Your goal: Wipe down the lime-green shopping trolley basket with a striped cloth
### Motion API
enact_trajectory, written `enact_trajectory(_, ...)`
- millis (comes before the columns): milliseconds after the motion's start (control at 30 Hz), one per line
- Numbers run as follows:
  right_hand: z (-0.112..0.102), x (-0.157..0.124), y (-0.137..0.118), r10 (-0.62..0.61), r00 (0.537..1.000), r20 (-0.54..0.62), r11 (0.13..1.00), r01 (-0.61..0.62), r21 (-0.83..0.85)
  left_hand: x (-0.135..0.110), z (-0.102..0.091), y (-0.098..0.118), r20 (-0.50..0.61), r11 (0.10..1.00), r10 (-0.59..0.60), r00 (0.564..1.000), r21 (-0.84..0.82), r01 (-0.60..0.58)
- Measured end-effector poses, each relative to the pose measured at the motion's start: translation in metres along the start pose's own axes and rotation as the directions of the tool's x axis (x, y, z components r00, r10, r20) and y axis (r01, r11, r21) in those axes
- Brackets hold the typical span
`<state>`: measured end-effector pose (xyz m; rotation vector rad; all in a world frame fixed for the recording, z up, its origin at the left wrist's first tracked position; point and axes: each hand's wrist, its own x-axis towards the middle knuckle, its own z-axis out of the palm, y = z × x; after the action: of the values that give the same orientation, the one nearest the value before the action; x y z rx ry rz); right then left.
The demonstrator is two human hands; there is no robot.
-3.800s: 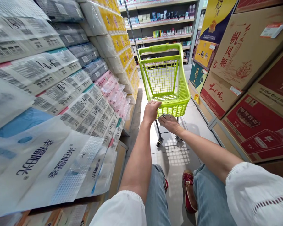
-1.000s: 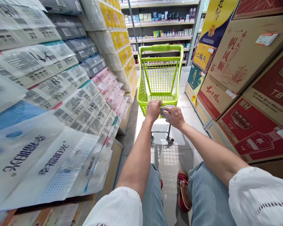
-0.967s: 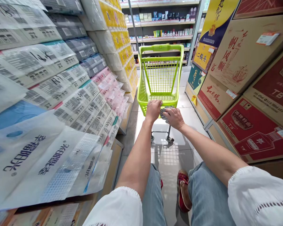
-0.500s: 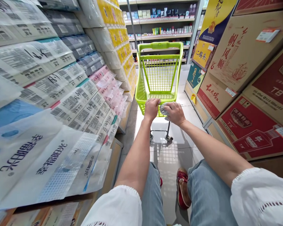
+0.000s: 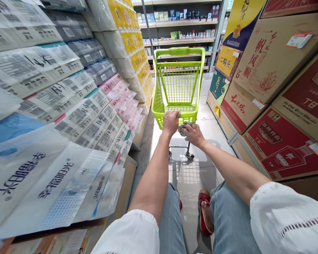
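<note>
A lime-green plastic shopping cart (image 5: pixel 178 84) stands in front of me, its near rim facing me. My left hand (image 5: pixel 171 122) is closed over that near rim. My right hand (image 5: pixel 194 134) grips a grey-and-white striped cloth (image 5: pixel 183 129) against the outer near side of the cart, just below the rim. The cloth is bunched up, and my fingers hide part of it. Beneath the basket, two caster wheels (image 5: pixel 189 155) rest on the tiled floor.
Packaged paper goods (image 5: pixel 76 116) are stacked close on my left, with yellow-and-white packs (image 5: pixel 129 42) beyond. Liquor cartons (image 5: pixel 278 144) line the right side. Shelves of small bottles and boxes (image 5: pixel 185 23) stand behind the cart. A thin pole (image 5: pixel 148 28) rises by the cart's far left.
My right hand has moved slightly down and left with the cloth along the cart's near side. My left hand stays on the rim, and the cart looks still.
</note>
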<state>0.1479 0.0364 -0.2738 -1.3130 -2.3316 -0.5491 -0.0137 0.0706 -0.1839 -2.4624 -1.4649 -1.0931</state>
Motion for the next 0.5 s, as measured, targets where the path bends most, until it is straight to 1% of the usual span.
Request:
enact_trajectory(100,0.001,-0.004,-0.001,-0.048,0.997,0.064,0.999,0.047,0.015,0.001,-0.001,0.000,0.008,1.000,-0.001,1.000,-0.014,0.001)
enact_trajectory(167,-0.006,-0.001,0.000,-0.061,0.996,0.068,0.998,0.059,0.029,0.001,-0.002,0.002,0.014,1.000,-0.005,1.000,-0.012,0.005)
enact_trajectory(200,-0.012,0.002,0.001,-0.054,0.997,0.052,0.998,0.052,0.035,0.001,-0.002,0.003,0.016,1.000,-0.010,1.000,-0.005,0.010)
enact_trajectory(267,-0.028,0.010,0.006,-0.006,1.000,-0.015,0.999,0.007,0.047,0.001,-0.004,0.004,0.021,1.000,-0.018,1.000,0.013,0.018)
enact_trajectory(333,-0.046,0.018,0.012,0.074,0.991,-0.112,0.995,-0.066,0.068,0.001,-0.006,0.006,0.027,1.000,-0.016,0.999,0.026,0.015)
enact_trajectory(433,-0.072,0.028,0.018,0.201,0.951,-0.235,0.976,-0.176,0.125,0.001,-0.008,0.009,0.040,0.999,-0.018,0.999,0.037,0.016)
enact_trajectory(500,-0.084,0.034,0.016,0.257,0.927,-0.274,0.962,-0.219,0.163,0.001,-0.008,0.012,0.036,0.998,-0.037,0.999,0.052,0.035)
